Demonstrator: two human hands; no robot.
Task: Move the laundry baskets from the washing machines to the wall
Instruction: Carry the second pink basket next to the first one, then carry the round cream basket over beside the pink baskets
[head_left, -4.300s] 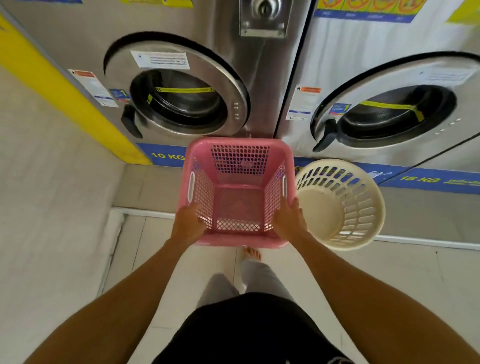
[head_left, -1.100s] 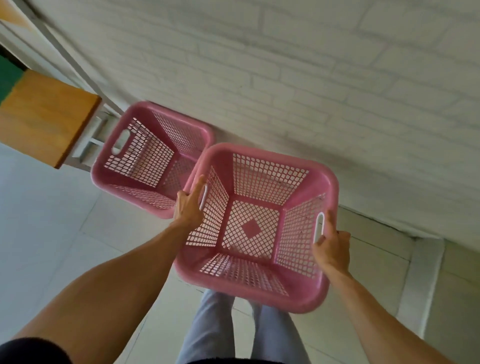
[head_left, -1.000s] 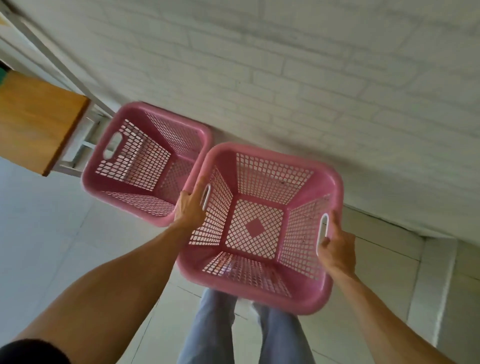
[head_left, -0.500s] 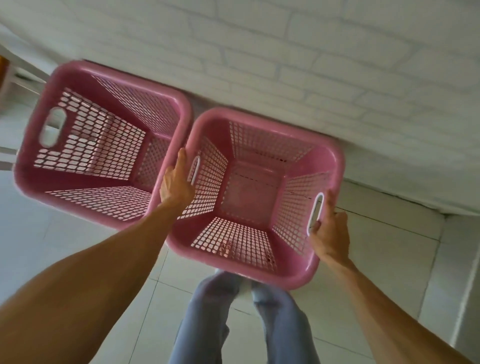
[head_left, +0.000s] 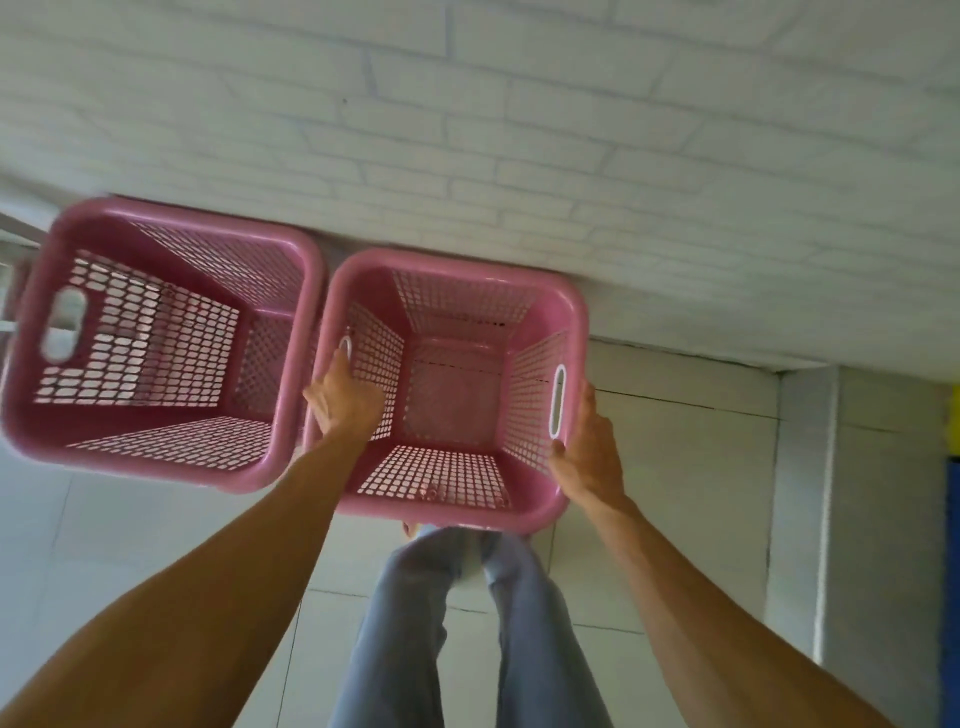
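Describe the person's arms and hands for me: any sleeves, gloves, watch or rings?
Both forearms are bare up to the frame edge, with no sleeves showing. The left hand and right hand wear no gloves. No watch, bracelet or ring is visible, though the picture is slightly blurred. Below, the legs wear light grey-blue trousers.

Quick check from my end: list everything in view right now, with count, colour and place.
Laundry basket in hand: 1, pink, centre, at the foot of the wall, empty.
Second laundry basket: 1, pink, left of the first, also by the wall, empty; whether the rims touch is unclear.
Brick wall: 1, white, across the top.
Tiled floor: pale, lower half.
Yellow and blue panel: far right edge, too cut off to identify.
Left hand: 1, over the held basket's left rim near its handle slot.
Right hand: 1, on the outside of its right wall.
Legs: 2, grey trousers, bottom centre.
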